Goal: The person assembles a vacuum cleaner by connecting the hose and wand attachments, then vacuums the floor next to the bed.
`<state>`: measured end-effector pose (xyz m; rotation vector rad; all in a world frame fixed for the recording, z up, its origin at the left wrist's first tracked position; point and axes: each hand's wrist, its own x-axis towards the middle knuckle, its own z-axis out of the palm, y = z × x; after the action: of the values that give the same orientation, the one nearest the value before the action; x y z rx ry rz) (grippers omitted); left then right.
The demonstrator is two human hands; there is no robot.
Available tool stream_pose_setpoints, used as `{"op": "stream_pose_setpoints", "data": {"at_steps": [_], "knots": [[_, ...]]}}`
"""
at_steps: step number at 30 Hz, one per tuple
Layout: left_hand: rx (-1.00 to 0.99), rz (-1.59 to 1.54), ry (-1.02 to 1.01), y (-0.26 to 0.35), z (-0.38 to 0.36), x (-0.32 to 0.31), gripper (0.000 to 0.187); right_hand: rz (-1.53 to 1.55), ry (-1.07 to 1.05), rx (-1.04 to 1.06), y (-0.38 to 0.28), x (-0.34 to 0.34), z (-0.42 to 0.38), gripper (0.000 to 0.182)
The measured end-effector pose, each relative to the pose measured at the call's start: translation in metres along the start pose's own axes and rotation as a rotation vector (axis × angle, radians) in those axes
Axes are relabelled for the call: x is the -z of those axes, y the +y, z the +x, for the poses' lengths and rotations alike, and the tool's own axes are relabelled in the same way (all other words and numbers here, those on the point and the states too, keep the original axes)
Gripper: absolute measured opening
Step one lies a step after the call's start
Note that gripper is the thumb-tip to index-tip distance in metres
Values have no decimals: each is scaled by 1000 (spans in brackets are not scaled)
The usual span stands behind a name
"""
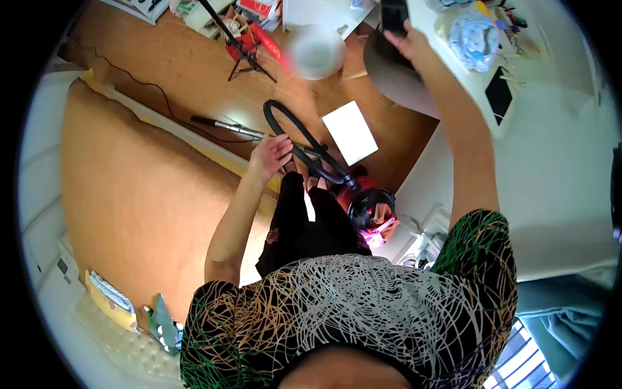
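My right hand (pixel 408 45) reaches far forward at the top and is closed on a dark phone (pixel 394 14), over a grey rounded seat (pixel 395 81). My left hand (pixel 272 154) hangs above the floor with its fingers loosely apart and nothing in them. Just beside and beneath it run a black vacuum hose (pixel 275 107) and a silver vacuum tube (pixel 236 128). The hose leads to a red and black vacuum cleaner (pixel 372 204) near my legs. A white rectangular sheet or board (pixel 350 133) lies on the wooden floor.
A bed with a tan mat (pixel 142 194) fills the left side. To the right, a white desk (pixel 512 58) bears a blue plastic bag (pixel 474 40) and a dark-screened tablet (pixel 499 96). A black tripod (pixel 243 55) and a white round object (pixel 315 52) stand ahead.
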<state>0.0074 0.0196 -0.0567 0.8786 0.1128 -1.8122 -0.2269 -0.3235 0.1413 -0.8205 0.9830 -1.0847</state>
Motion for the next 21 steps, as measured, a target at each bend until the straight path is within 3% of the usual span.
{"op": "stream_pose_setpoints", "data": {"at_steps": [3,6,9,11,13,17,19,21], "knots": [[52,-36,58,-35,-2,51,50,277,-75,-47,-4,50,112,27],[81,-59,147,-54,-19,65,48,211,179,205,-24,15,82,36],[92,-39,201,-60,-12,81,47,79,222,175,-53,-14,62,39],[29,21,206,-65,-14,98,46,-69,88,339,-36,-39,37,41],[40,3,240,-67,-14,106,46,-70,107,406,-27,-51,33,36],[-7,31,271,-68,-17,108,44,-30,3,355,-22,-61,25,24],[-27,21,285,-70,-18,112,43,-1421,184,777,-23,-89,-32,21],[6,26,288,-73,-17,120,43,-1400,206,816,-21,-78,-3,26]]}}
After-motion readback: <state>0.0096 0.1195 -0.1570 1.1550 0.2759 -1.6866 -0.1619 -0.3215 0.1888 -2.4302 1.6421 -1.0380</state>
